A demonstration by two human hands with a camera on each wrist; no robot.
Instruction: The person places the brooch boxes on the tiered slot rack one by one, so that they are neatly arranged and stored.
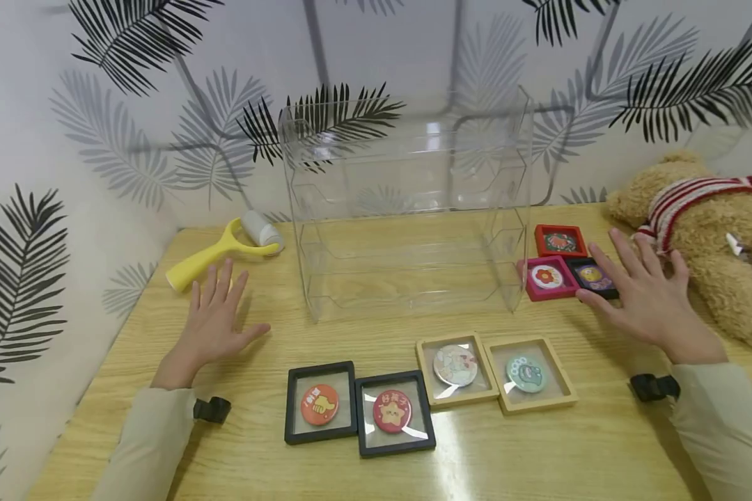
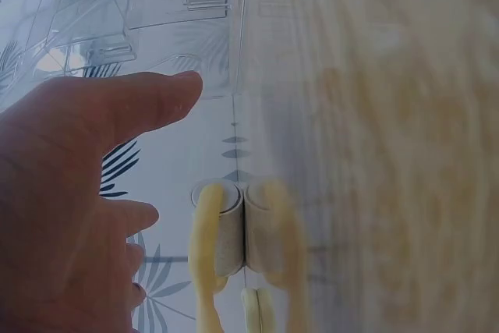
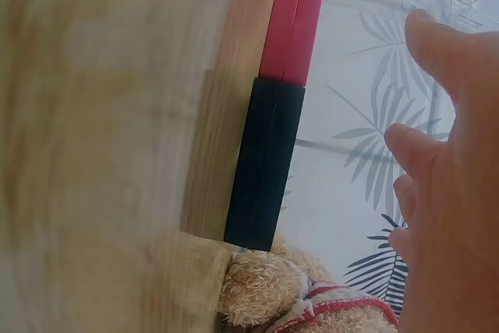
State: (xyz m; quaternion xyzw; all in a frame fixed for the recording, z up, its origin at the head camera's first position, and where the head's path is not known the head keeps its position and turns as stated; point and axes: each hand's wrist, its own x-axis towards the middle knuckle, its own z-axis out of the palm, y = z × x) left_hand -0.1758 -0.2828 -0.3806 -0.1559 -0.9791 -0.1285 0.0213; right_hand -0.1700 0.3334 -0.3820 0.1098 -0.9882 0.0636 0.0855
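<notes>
My left hand (image 1: 213,323) hovers palm down with fingers spread, nearest to a yellow Y-shaped slingshot-like piece (image 1: 203,259) and a white cylinder (image 1: 260,228). My right hand (image 1: 652,299), also spread and holding nothing, is close to a small black frame (image 1: 592,277), whose right edge it overlaps in the head view. A pink frame (image 1: 546,280) and a red frame (image 1: 560,241) lie beside that one. Between the hands, nearer me, lie two black display frames (image 1: 321,437) (image 1: 396,449) and two pale wooden frames (image 1: 465,399) (image 1: 539,405), each with a round badge inside.
A clear acrylic tiered rack (image 1: 407,304) stands at the middle back of the wooden table (image 1: 225,452). To the right lies a teddy bear (image 1: 714,257) in a red-and-white striped garment. A leaf-patterned curtain (image 1: 388,56) hangs behind and along the left side.
</notes>
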